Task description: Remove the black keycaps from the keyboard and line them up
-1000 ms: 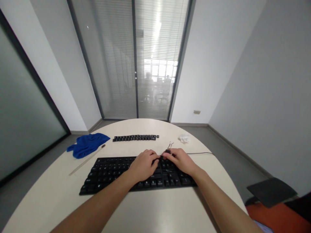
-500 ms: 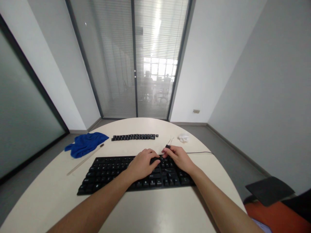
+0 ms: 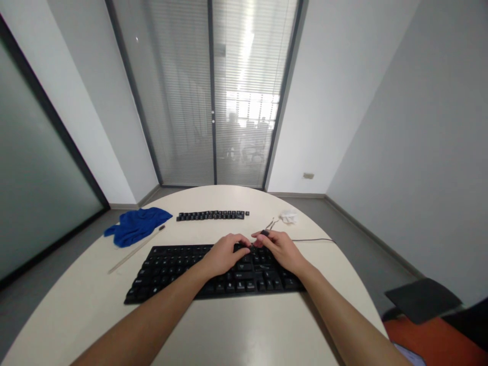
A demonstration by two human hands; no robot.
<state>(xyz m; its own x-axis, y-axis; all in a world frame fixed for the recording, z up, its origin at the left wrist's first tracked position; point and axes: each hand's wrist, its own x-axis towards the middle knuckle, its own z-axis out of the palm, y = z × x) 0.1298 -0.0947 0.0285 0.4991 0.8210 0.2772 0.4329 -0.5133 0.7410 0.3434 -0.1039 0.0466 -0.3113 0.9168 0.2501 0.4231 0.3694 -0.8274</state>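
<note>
On the round table lies a black keyboard (image 3: 171, 264), and both my hands are over its upper right part. My right hand (image 3: 280, 249) is closed on a keycap puller (image 3: 264, 233), with a black handle and thin wire prongs pointing up and away. My left hand (image 3: 226, 256) rests over the keys with thumb and fingertips drawn together beside the right fingertips. Whatever is between those fingertips is too small and dark to make out. Behind the keyboard, black keycaps (image 3: 209, 215) stand in tidy rows.
A blue cloth (image 3: 139, 226) lies at the left, with a long thin brush (image 3: 135, 250) in front of it. Crumpled white tissue (image 3: 288, 217) sits at the right, beyond the keyboard cable (image 3: 312, 239). A chair (image 3: 427, 305) stands right of the table.
The puller's wire prongs have tilted to the right in my right hand. My left thumb and fingertips have come closer to my right fingers. The keyboard appears slightly further right.
</note>
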